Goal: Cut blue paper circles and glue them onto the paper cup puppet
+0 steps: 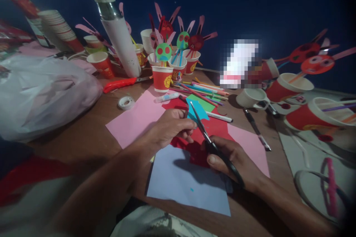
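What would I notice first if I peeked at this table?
Right in the middle, the right hand holds black scissors against a blue paper piece pinched by the left hand, above red paper. Behind them, red cups hold bright paper faces with long pink ears.

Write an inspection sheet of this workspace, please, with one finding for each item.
Surface: brown table, mostly under paper sheets.
Job's things: blue paper piece against the blades of the scissors; red paper beneath.
Clutter: pink sheet, pale sheet, straws, red cups, tape roll, plastic bag.
Grippers: fingers of the left hand pinch the blue paper piece; fingers of the right hand grip the scissors.
Cables: nothing seen for certain; a pale loop at lower right is unclear.
Surroundings: dark blue wall.
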